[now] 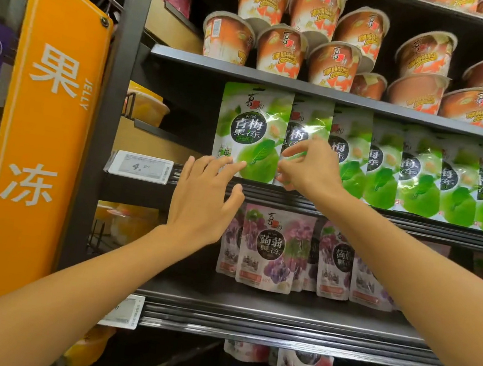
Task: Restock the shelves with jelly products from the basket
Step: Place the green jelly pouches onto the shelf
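Dark metal shelving fills the view, with an orange sign marked JELLY hung at its left end. Orange jelly cups are stacked on the upper shelf. A row of green jelly pouches stands upright along the front edge of the middle shelf. Purple pouches stand on the shelf below. A price tag reading 4.90 is clipped at the middle shelf's left front corner. The left hand is released, fingers spread and straight, fingertips touching the lower front of the leftmost green pouch. The right hand lies against the lower part of the second green pouch, fingers loosely curled. Whether it grasps that pouch cannot be told.
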`<control>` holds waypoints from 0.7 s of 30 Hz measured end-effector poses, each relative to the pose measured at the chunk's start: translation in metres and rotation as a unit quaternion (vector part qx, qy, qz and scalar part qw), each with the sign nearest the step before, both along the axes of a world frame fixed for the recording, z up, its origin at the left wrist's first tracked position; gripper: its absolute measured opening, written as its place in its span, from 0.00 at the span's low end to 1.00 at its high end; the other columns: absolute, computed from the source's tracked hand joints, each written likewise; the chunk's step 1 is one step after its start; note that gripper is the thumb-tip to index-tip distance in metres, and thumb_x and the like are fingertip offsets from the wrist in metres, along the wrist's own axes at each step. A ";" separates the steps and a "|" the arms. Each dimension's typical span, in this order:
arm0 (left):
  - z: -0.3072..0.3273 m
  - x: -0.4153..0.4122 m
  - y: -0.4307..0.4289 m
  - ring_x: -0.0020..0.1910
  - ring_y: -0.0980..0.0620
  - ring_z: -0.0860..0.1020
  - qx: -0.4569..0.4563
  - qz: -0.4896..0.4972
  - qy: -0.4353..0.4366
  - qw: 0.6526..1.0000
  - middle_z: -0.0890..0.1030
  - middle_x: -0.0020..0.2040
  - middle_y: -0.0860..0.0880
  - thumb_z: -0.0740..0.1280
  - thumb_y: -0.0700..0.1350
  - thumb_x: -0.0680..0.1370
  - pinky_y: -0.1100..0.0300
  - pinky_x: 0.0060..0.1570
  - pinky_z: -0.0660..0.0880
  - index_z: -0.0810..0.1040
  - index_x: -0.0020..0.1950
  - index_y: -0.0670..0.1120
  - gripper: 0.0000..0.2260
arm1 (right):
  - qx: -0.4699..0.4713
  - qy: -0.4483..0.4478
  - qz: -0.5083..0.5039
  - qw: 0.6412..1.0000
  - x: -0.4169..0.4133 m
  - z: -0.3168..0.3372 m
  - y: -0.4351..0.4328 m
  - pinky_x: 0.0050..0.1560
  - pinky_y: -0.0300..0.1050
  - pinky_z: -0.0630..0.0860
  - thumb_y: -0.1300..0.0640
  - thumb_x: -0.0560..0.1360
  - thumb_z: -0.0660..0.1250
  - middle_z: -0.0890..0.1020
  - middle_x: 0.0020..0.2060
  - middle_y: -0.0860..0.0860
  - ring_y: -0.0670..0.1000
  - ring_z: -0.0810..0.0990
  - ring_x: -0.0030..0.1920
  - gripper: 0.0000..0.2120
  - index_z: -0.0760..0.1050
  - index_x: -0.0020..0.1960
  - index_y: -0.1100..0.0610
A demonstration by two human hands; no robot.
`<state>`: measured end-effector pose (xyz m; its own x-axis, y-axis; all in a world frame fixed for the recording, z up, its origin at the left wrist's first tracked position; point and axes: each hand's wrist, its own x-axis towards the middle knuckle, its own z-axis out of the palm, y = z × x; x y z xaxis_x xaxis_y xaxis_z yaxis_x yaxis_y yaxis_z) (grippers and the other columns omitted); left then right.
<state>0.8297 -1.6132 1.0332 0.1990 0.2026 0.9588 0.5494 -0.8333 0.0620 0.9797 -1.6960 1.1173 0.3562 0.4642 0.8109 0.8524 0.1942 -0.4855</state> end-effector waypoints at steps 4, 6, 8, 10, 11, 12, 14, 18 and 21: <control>-0.012 0.000 -0.013 0.70 0.53 0.66 -0.009 -0.067 -0.046 0.997 0.73 0.69 0.53 0.61 0.47 0.80 0.48 0.75 0.58 0.72 0.71 0.52 0.19 | 0.054 -0.017 0.004 0.998 0.000 -0.024 -0.005 0.40 0.48 0.84 0.64 0.75 0.68 0.85 0.34 0.55 0.48 0.85 0.33 0.06 0.80 0.51 0.58; -0.021 0.001 -0.019 0.69 0.55 0.67 -0.013 -0.100 -0.062 0.993 0.74 0.67 0.54 0.63 0.45 0.79 0.54 0.74 0.59 0.73 0.69 0.51 0.18 | 0.076 0.003 0.018 0.997 0.000 -0.037 -0.008 0.39 0.47 0.84 0.63 0.75 0.68 0.85 0.35 0.53 0.46 0.84 0.33 0.04 0.79 0.48 0.56; -0.032 0.000 -0.024 0.67 0.55 0.69 -0.028 -0.136 -0.083 0.987 0.76 0.65 0.54 0.65 0.42 0.78 0.58 0.71 0.61 0.75 0.67 0.50 0.17 | 0.096 0.026 0.029 0.995 0.000 -0.051 -0.014 0.40 0.45 0.84 0.62 0.75 0.69 0.85 0.36 0.51 0.45 0.84 0.33 0.03 0.80 0.47 0.56; -0.045 -0.004 -0.026 0.65 0.56 0.69 -0.034 -0.164 -0.113 0.979 0.77 0.63 0.53 0.66 0.39 0.76 0.58 0.69 0.64 0.76 0.65 0.48 0.17 | 0.104 0.046 0.030 0.993 0.003 -0.066 -0.023 0.40 0.44 0.83 0.61 0.74 0.69 0.85 0.37 0.50 0.46 0.85 0.35 0.04 0.81 0.47 0.55; -0.052 -0.006 -0.026 0.64 0.56 0.69 -0.029 -0.170 -0.129 0.977 0.77 0.61 0.53 0.67 0.38 0.76 0.60 0.68 0.65 0.76 0.64 0.47 0.16 | 0.103 0.064 0.038 0.992 0.004 -0.075 -0.028 0.39 0.44 0.82 0.61 0.74 0.69 0.85 0.37 0.50 0.47 0.85 0.35 0.04 0.82 0.46 0.55; -0.059 -0.009 -0.026 0.62 0.57 0.70 -0.031 -0.179 -0.142 0.973 0.77 0.60 0.54 0.67 0.37 0.76 0.65 0.66 0.65 0.76 0.62 0.48 0.16 | 0.100 0.087 0.054 0.990 0.006 -0.086 -0.034 0.37 0.44 0.81 0.61 0.73 0.69 0.85 0.36 0.50 0.47 0.84 0.34 0.04 0.81 0.45 0.54; -0.077 -0.014 -0.027 0.55 0.61 0.73 -0.082 -0.222 -0.144 0.961 0.78 0.54 0.56 0.66 0.37 0.76 0.74 0.56 0.67 0.77 0.58 0.50 0.13 | 0.092 0.127 0.077 0.985 0.009 -0.111 -0.046 0.34 0.44 0.79 0.62 0.73 0.69 0.85 0.34 0.51 0.47 0.83 0.31 0.05 0.81 0.43 0.53; -0.129 -0.021 -0.033 0.43 0.57 0.77 -0.198 -0.287 -0.122 0.929 0.80 0.44 0.57 0.68 0.41 0.78 0.73 0.42 0.71 0.77 0.50 0.54 0.08 | 0.061 0.169 0.080 0.980 0.017 -0.177 -0.078 0.31 0.37 0.78 0.62 0.75 0.69 0.86 0.35 0.49 0.45 0.82 0.31 0.05 0.81 0.44 0.52; -0.176 -0.027 -0.049 0.40 0.61 0.78 -0.279 -0.329 -0.139 0.891 0.81 0.42 0.59 0.70 0.44 0.76 0.72 0.39 0.72 0.80 0.47 0.55 0.05 | 0.026 0.221 0.078 0.972 0.029 -0.228 -0.108 0.30 0.38 0.78 0.62 0.75 0.70 0.86 0.35 0.50 0.45 0.81 0.30 0.05 0.81 0.45 0.53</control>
